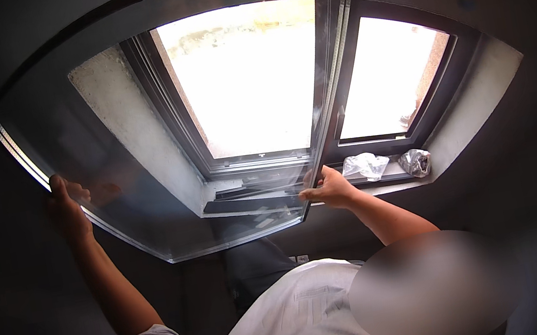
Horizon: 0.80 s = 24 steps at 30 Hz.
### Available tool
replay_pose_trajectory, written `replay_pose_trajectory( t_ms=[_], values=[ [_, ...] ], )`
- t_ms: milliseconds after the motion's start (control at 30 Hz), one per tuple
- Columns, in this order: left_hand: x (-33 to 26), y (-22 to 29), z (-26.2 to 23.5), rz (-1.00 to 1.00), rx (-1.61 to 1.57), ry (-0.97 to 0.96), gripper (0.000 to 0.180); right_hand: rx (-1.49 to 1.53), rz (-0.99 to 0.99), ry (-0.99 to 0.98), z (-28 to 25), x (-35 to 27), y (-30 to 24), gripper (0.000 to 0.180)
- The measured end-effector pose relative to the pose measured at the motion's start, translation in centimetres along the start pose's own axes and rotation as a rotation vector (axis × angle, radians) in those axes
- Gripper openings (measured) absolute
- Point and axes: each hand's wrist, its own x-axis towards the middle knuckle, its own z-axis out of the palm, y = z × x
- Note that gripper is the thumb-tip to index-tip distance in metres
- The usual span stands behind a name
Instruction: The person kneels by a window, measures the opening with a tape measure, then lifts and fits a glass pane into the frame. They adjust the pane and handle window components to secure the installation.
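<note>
A large double-glazed glass pane (58, 139) with pale spacer strips along its edges spans the left and middle of the head view, tilted in front of a window. My left hand (67, 194) is closed round its left edge, thumb on the outer side. Lower on the right edge, my right hand (327, 187) grips the pane, with some fingers seen through the glass. Through the pane show the dark window frame (158, 101) and the sill, where dark strips (246, 204) lie.
Beside the pane is a second dark-framed window (453, 58). On its sill sit a clear plastic bag (365, 167) and a darker filled bag (415, 163). Pale wall reveals (485, 103) flank the opening. A wall socket (300, 259) shows low down.
</note>
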Motion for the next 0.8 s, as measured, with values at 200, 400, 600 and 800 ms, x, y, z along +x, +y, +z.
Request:
replay_pose_trajectory(
  t_ms=[200, 400, 600, 800],
  values=[
    [0.6, -1.6, -0.1, -0.025, -0.037, -0.029, 0.066, 0.524, -0.633, 0.245, -7.8, 3.6, -15.0, 0.028],
    [-0.2, -0.4, -0.2, -0.009, 0.021, -0.009, 0.069, 0.493, -0.760, 0.481, -12.0, 2.7, -25.7, 0.026],
    [-0.3, -0.6, 0.4, -0.006, 0.009, -0.016, 0.070, 0.409, -0.893, 0.481, -11.3, 2.4, -23.6, 0.024],
    [0.2, -1.2, 0.7, -0.007, -0.076, 0.001, 0.064, 0.485, -0.857, 0.433, -11.5, 3.5, -23.1, 0.023]
  ],
)
